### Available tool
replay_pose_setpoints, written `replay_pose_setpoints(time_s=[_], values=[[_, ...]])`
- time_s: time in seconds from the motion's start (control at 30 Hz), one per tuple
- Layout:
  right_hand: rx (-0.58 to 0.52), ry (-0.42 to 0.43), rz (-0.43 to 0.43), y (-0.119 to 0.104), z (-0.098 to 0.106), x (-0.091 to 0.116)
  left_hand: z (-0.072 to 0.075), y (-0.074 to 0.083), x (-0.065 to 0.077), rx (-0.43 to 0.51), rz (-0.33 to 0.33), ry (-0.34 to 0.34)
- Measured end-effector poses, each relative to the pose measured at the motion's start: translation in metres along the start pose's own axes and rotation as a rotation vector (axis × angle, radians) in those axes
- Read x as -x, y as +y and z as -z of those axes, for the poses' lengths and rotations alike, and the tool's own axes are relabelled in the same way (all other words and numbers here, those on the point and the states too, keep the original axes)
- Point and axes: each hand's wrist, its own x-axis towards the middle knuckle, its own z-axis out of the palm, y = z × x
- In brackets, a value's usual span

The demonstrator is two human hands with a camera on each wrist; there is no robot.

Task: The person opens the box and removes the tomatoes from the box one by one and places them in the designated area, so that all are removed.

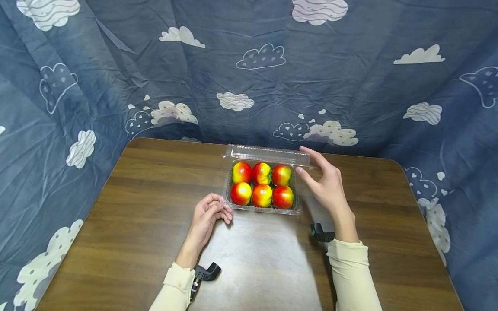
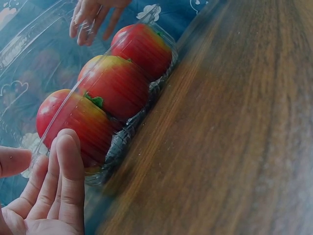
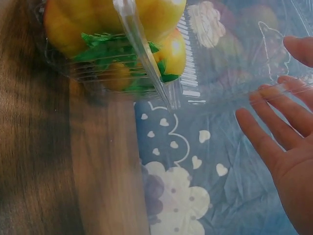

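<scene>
A clear plastic container [image 1: 261, 210] stands on the table, its hinged lid [image 1: 268, 154] raised at the far side. Inside lie several round red-and-yellow fruits [image 1: 262, 195] in two rows; green leaves [image 3: 105, 49] show on some, their exact kind unclear. My left hand [image 1: 208, 214] is at the near left corner, where thumb and fingers [image 2: 71, 161] pinch the rim. At the lid's right end is my right hand [image 1: 328, 181], its fingers fairly straight and spread, thumb apart. In the right wrist view its fingertips [image 3: 264, 93] are against or very close to the lid's edge.
The brown wooden table [image 1: 155, 172] extends on all sides of the container. A blue cloud-patterned curtain [image 1: 218, 69] hangs right behind its far edge and along both sides. Black wrist devices [image 1: 208, 272] sit on both of my wrists.
</scene>
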Motion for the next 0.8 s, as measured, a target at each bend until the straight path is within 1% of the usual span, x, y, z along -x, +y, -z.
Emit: replay_pose_setpoints(time_s=[0.2,0.3,0.37,0.5,0.57,0.73,0.8], values=[[-0.037,0.004,-0.004,0.000,-0.005,-0.002,0.002,-0.001,0.003,0.003,0.003,-0.001],[-0.055,0.010,-0.022,-0.002,-0.006,-0.003,0.002,-0.002,0.003,0.006,0.001,-0.001],[-0.055,0.011,-0.039,-0.008,-0.005,-0.004,0.001,-0.002,0.002,0.007,0.003,-0.001],[-0.102,-0.003,-0.073,-0.024,0.001,-0.006,-0.002,-0.002,0.000,0.007,0.007,0.001],[-0.136,-0.015,-0.084,-0.021,0.001,-0.007,-0.002,-0.002,0.000,0.006,0.012,0.004],[-0.230,-0.005,-0.103,0.008,-0.007,-0.005,0.000,-0.001,0.001,0.006,0.018,0.001],[-0.274,0.004,-0.113,0.011,-0.008,-0.003,0.001,-0.001,0.002,0.009,0.019,0.000]])
